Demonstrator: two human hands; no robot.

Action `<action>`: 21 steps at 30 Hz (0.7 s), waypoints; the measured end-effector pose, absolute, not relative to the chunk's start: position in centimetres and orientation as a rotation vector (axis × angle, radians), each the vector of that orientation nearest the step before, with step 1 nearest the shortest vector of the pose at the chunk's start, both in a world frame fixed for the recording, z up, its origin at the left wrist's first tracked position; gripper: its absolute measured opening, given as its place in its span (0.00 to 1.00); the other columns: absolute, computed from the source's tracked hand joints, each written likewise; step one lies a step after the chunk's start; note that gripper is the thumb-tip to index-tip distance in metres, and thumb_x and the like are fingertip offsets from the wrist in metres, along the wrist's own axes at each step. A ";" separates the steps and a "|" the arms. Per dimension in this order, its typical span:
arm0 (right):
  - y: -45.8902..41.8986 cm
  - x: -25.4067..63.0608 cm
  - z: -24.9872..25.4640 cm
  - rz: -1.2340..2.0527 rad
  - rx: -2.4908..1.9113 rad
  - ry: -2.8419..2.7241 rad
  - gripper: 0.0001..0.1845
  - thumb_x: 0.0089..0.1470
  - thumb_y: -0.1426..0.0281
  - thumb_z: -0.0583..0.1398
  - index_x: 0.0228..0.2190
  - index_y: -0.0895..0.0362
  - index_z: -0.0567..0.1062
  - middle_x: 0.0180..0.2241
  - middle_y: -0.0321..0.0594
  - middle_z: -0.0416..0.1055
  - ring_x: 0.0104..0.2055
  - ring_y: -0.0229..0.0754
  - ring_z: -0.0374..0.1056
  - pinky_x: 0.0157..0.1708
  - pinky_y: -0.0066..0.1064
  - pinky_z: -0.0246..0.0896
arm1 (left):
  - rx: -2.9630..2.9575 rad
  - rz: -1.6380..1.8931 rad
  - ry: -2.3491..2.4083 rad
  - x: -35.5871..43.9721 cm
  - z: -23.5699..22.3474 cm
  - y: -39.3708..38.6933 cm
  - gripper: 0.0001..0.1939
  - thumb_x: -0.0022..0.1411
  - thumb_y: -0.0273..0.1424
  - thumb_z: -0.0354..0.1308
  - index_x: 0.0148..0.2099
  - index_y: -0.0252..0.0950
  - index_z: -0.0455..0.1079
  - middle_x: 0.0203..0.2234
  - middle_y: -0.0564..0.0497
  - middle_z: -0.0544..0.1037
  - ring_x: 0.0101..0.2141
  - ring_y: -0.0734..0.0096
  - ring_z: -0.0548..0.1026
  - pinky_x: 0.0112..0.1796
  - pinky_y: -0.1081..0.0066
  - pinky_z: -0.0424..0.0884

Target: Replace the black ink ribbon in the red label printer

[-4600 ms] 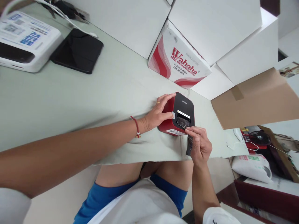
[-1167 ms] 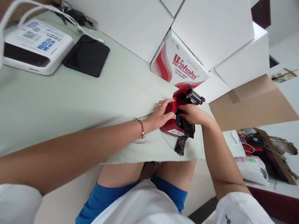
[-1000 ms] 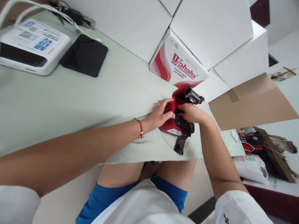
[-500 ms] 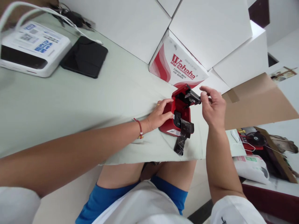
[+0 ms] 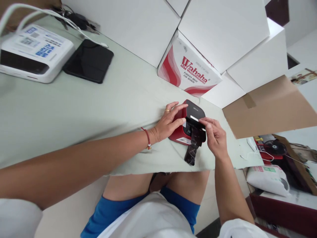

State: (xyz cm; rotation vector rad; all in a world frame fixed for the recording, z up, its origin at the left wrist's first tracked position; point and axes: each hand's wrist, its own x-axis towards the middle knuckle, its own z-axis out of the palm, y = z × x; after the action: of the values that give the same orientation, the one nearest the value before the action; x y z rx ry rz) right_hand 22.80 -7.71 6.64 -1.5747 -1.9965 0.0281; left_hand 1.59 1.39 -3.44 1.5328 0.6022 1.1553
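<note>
A small red and black label printer sits near the front edge of the cloth-covered table. Its black lid is swung down over the body, with a gap showing at the front. Out of that gap hangs a dark, glossy film strip that reaches onto the cloth. My left hand holds the printer's left side, index finger at the lid's edge and thumb by the front opening. With fingertips and thumb, my right hand pinches the lid's front right edge. The printer's inside is mostly hidden.
A white box with red Wahaha print and stacked white boxes stand behind the printer. To the right is a brown cardboard flap. At left lie a black phone, a white device with cables, and keys.
My right hand has moved down and left, bringing the printer's raised lid down over the body. My left hand stays at the printer's side. The strip still hangs out in front.
</note>
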 end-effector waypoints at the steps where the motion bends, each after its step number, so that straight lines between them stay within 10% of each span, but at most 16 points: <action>1: -7.9 22.8 6.3 0.054 -1.590 -1.979 0.25 0.77 0.54 0.53 0.49 0.50 0.87 0.52 0.47 0.83 0.58 0.50 0.77 0.60 0.49 0.72 | 1.546 1.154 0.605 1.5 -3.4 1.3 0.27 0.72 0.42 0.54 0.70 0.48 0.68 0.74 0.44 0.58 0.80 0.50 0.48 0.79 0.44 0.48; 11: -7.9 22.4 4.3 0.041 -1.575 -1.875 0.23 0.77 0.57 0.54 0.46 0.50 0.88 0.47 0.46 0.84 0.53 0.48 0.78 0.57 0.48 0.72 | 1.537 1.131 0.583 1.6 -3.5 1.3 0.18 0.72 0.42 0.56 0.58 0.44 0.76 0.68 0.42 0.64 0.78 0.49 0.53 0.79 0.46 0.50; 21: -12.1 20.3 2.6 -0.192 -1.523 -1.734 0.16 0.74 0.64 0.57 0.50 0.48 0.85 0.54 0.47 0.82 0.59 0.51 0.77 0.61 0.53 0.74 | 1.339 1.138 0.531 2.0 -3.9 1.9 0.36 0.59 0.37 0.64 0.69 0.49 0.64 0.70 0.45 0.63 0.74 0.48 0.59 0.76 0.42 0.54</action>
State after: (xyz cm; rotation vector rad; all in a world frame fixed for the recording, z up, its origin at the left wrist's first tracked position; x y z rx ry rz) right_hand 20.29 -12.06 2.58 -1.5233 -1.7340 -0.1917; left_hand 2.03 1.92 -3.93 1.3385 0.5308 1.1380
